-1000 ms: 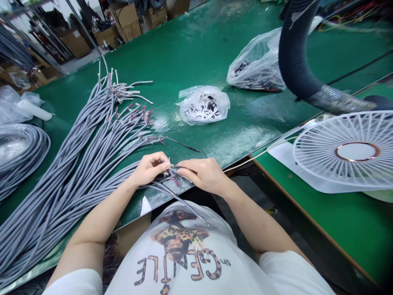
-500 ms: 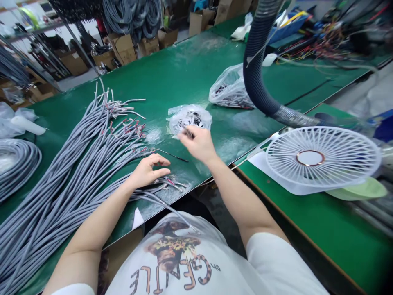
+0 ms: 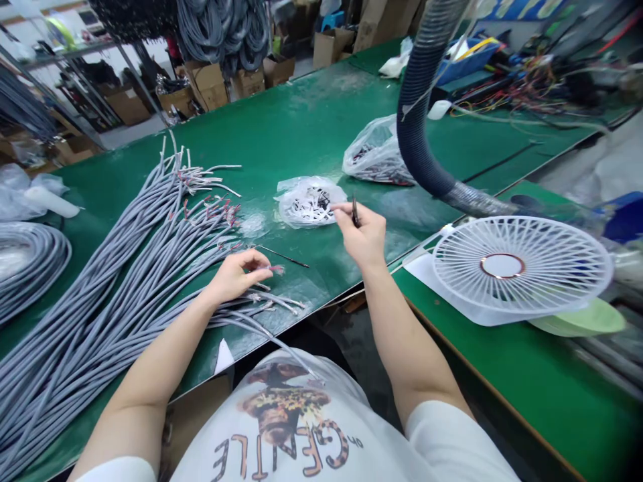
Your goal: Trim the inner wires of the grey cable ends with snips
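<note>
Near the middle of the frame, the right hand [image 3: 362, 234] is pinching a small dark sleeve [image 3: 355, 211] upright between thumb and fingertips, hovering just right of the small clear bag [image 3: 310, 202] of black and white pieces lying on the green worktop [image 3: 301, 127]. Lower left of centre, the left hand [image 3: 236, 274] is closing thumb and fingers on the stripped end of a grey cable [image 3: 275, 269], above other loose ends lying at the worktop's near edge. The big fan of grey cables [image 3: 125, 268] is spreading across the left of the frame. A white fan grille [image 3: 520, 268] is sitting at the right, below a dark ribbed hose [image 3: 419, 114], with a larger bag [image 3: 374, 154] beside it.
</note>
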Available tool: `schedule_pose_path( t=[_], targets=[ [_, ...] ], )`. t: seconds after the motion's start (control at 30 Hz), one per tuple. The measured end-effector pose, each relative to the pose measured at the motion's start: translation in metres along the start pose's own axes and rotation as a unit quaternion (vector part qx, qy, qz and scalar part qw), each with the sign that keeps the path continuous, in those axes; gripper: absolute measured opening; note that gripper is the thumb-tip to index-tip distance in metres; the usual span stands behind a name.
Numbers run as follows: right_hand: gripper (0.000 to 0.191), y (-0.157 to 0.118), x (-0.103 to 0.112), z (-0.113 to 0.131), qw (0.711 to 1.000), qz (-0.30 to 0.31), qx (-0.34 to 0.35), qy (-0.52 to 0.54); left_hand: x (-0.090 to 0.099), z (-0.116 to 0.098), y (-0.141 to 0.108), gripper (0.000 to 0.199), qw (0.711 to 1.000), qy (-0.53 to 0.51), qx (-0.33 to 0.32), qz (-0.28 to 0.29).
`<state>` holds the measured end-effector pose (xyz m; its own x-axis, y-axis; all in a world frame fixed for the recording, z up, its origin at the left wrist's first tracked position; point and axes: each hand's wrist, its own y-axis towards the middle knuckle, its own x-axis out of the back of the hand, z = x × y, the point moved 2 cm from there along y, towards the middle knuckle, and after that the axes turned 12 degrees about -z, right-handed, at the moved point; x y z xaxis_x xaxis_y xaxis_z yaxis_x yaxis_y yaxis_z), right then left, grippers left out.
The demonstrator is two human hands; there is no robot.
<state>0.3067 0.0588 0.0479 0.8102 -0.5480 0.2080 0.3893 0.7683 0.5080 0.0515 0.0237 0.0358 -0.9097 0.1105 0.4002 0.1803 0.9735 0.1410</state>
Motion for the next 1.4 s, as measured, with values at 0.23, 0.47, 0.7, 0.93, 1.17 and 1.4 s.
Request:
schedule_pose_path(
  t=[0.23, 0.47, 0.7, 0.93, 1.17, 1.4],
  targets=[
    [0.028, -0.052, -0.04, 0.05, 0.971, 0.171, -0.072, 0.15, 0.013, -0.006, -0.004, 0.032, 0.966, -0.193, 0.082, -0.153],
    [0.02, -0.066, -0.06, 0.073, 0.968, 0.204, -0.019, 0.146, 0.009, -0.014, -0.015, 0.033, 0.968, -0.188, 0.081, -0.146],
    [0.022, -0.072, -0.069, 0.061, 0.948, 0.217, -0.083, 0.216, 0.009, -0.018, -0.017, 0.034, 0.968, -0.194, 0.053, -0.153],
    [0.02, -0.075, -0.077, 0.067, 0.916, 0.189, -0.164, 0.315, 0.012, -0.015, -0.021, 0.025, 0.961, -0.158, -0.045, -0.223],
    [0.027, -0.082, -0.085, 0.074, 0.874, 0.187, -0.248, 0.372, 0.012, -0.02, -0.022, 0.019, 0.942, -0.189, -0.044, -0.275],
    [0.031, -0.085, -0.093, 0.073, 0.823, 0.182, -0.32, 0.432, 0.01, -0.01, -0.014, 0.031, 0.924, -0.312, 0.052, -0.214]
  ],
)
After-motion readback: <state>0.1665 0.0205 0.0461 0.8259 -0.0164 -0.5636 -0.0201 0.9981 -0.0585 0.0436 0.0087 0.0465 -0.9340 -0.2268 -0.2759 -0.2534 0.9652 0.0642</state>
